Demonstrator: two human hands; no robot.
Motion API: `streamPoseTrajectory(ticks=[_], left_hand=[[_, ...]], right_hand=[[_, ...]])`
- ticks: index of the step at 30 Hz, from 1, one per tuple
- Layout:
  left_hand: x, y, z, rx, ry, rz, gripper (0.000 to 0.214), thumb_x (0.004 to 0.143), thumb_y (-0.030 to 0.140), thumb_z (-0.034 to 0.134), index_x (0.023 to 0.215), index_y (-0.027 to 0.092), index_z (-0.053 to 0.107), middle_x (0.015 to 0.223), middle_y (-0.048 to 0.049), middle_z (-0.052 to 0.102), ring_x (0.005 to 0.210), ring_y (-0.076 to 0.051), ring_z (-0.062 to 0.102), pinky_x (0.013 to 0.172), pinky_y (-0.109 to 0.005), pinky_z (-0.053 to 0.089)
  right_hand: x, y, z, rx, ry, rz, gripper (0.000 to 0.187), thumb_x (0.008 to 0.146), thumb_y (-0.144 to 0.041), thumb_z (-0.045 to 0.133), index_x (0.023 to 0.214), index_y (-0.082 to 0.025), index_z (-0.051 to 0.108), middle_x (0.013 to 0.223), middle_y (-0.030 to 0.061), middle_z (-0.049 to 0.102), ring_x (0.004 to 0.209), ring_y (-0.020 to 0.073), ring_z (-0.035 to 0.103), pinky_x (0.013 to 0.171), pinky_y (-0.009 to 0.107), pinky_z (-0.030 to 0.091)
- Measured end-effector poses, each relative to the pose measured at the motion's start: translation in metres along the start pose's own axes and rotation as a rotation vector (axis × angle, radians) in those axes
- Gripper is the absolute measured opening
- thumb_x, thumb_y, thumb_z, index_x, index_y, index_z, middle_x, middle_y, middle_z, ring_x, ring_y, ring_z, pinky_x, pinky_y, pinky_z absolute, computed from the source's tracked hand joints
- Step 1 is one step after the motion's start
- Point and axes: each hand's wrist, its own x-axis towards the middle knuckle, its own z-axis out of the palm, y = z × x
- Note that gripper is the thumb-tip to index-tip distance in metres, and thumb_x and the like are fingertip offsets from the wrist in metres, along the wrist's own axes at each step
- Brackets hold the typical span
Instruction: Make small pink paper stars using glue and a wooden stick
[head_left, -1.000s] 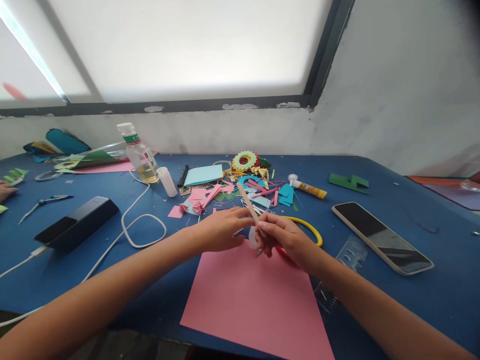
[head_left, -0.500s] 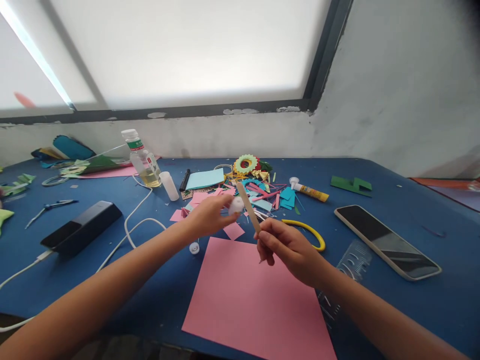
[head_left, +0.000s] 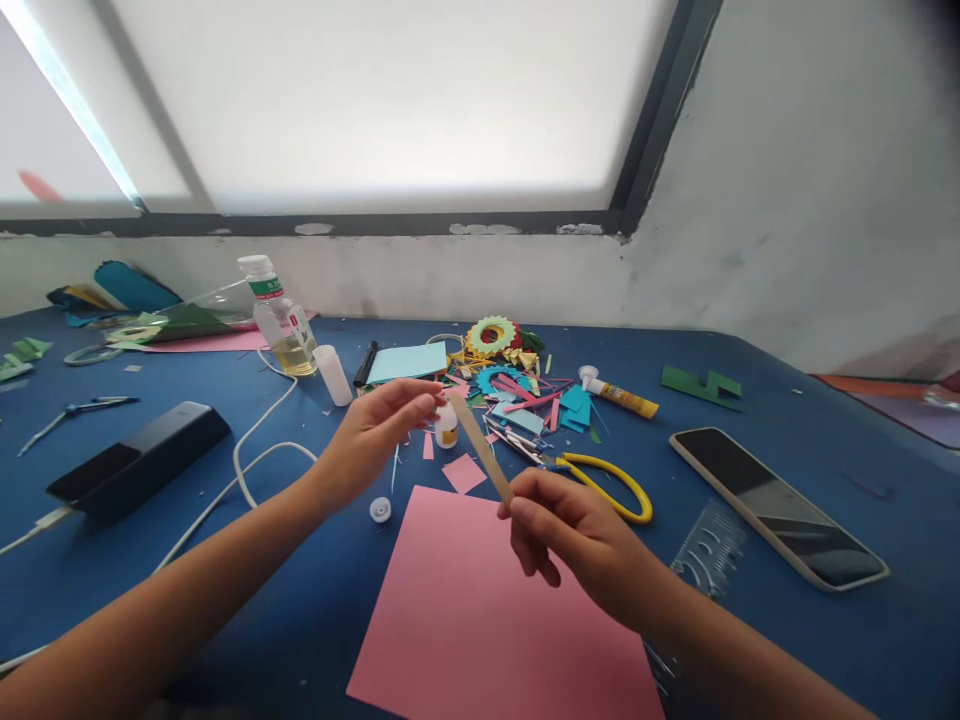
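My right hand [head_left: 574, 540] is closed round the lower end of a flat wooden stick [head_left: 478, 447], which slants up and to the left. My left hand [head_left: 371, 430] pinches a small white glue bottle [head_left: 446, 428] and holds it against the stick's upper end, above the table. The bottle's small white cap [head_left: 380, 510] lies on the blue table [head_left: 315, 590] below my left wrist. A large pink paper sheet [head_left: 487, 630] lies under my right hand, with a small pink square [head_left: 463, 472] just beyond it.
Yellow-handled scissors [head_left: 607, 485], a phone [head_left: 780, 505] and a clear ruler [head_left: 709, 550] lie to the right. Behind are coloured paper scraps [head_left: 517, 380], a glue pen [head_left: 619, 395], a liquid bottle [head_left: 281, 325] and a white tube [head_left: 332, 375]. A power bank [head_left: 135, 460] with a white cable [head_left: 255, 460] lies left.
My left hand lifted the small bottle off the pink sheet, left its cap on the table, and brought the bottle to the stick's tip. My right hand drew slightly nearer with the stick.
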Motion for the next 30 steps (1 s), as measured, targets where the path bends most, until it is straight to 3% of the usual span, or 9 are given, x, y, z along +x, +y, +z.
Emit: streamPoseTrajectory(ticks=[3,8,10,13,15,19,22,27,30], left_hand=[[-0.011,0.021,-0.003,-0.254,-0.028,-0.054,0.033,0.083,0.042,0.050,0.091,0.013,0.064,0.074,-0.0040,0.066,0.059,-0.013,0.061,0.058,-0.025,0.052],[-0.016,0.018,0.000,-0.256,0.040,-0.119,0.019,0.074,0.034,0.067,0.068,0.016,0.069,0.057,0.0009,0.061,0.051,-0.009,0.054,0.050,-0.019,0.046],[-0.018,0.009,0.002,-0.341,0.008,-0.140,0.028,0.076,0.044,0.062,0.080,0.017,0.070,0.066,-0.0019,0.066,0.056,-0.011,0.058,0.054,-0.022,0.048],[-0.021,-0.001,0.006,-0.564,-0.102,-0.178,0.058,0.076,0.064,0.050,0.116,0.023,0.058,0.103,-0.0090,0.066,0.077,-0.018,0.064,0.059,-0.027,0.052],[-0.023,-0.002,0.008,-0.594,-0.139,-0.211,0.058,0.076,0.062,0.051,0.120,0.024,0.054,0.108,-0.0097,0.064,0.080,-0.019,0.063,0.060,-0.027,0.052],[-0.025,0.004,0.009,-0.448,-0.147,-0.167,0.025,0.082,0.036,0.057,0.073,0.017,0.070,0.070,-0.0033,0.067,0.063,-0.012,0.059,0.059,-0.023,0.050],[-0.027,0.006,0.009,-0.424,-0.120,-0.161,0.030,0.082,0.033,0.055,0.060,0.017,0.068,0.062,-0.0018,0.064,0.058,-0.012,0.057,0.056,-0.022,0.049],[-0.032,0.001,0.014,-0.502,-0.150,-0.249,0.027,0.081,0.034,0.057,0.064,0.017,0.068,0.059,-0.0001,0.063,0.052,-0.010,0.056,0.053,-0.021,0.049],[-0.036,0.000,0.016,-0.567,-0.214,-0.301,0.027,0.082,0.035,0.057,0.067,0.016,0.069,0.060,-0.0003,0.064,0.053,-0.010,0.057,0.054,-0.020,0.048]], right_hand=[[-0.003,-0.001,0.004,-0.191,0.005,0.015,0.026,0.089,-0.043,0.044,0.083,-0.019,0.050,0.060,-0.0028,0.051,0.052,0.0084,0.044,0.048,0.022,0.034],[-0.004,0.002,0.005,-0.374,0.025,0.002,0.028,0.091,-0.043,0.039,0.082,-0.020,0.051,0.061,-0.0030,0.050,0.052,0.0088,0.042,0.049,0.022,0.033],[-0.004,0.004,0.005,-0.347,0.026,0.037,0.028,0.090,-0.045,0.039,0.083,-0.021,0.051,0.061,-0.0030,0.050,0.052,0.0089,0.042,0.048,0.022,0.033],[-0.004,0.005,0.007,-0.259,0.011,0.087,0.031,0.090,-0.049,0.039,0.083,-0.021,0.050,0.060,-0.0026,0.050,0.052,0.0093,0.042,0.048,0.023,0.035],[-0.004,0.006,0.008,-0.235,0.001,0.096,0.032,0.089,-0.050,0.039,0.083,-0.021,0.051,0.060,-0.0022,0.051,0.052,0.0094,0.043,0.049,0.023,0.036],[-0.004,0.007,0.011,-0.244,-0.006,0.107,0.032,0.088,-0.050,0.041,0.082,-0.020,0.052,0.060,-0.0016,0.050,0.052,0.0097,0.043,0.048,0.023,0.035],[-0.003,0.008,0.011,-0.100,-0.048,0.182,0.031,0.087,-0.049,0.045,0.079,-0.019,0.051,0.059,-0.0021,0.051,0.051,0.0082,0.043,0.048,0.021,0.035],[-0.001,0.014,0.009,0.294,-0.266,0.374,0.029,0.089,-0.043,0.043,0.086,-0.016,0.055,0.057,-0.0015,0.056,0.043,0.0048,0.045,0.044,0.017,0.034],[-0.001,0.018,0.010,0.392,-0.312,0.424,0.031,0.090,-0.043,0.042,0.084,-0.016,0.055,0.054,-0.0016,0.055,0.041,0.0038,0.045,0.042,0.015,0.034]])
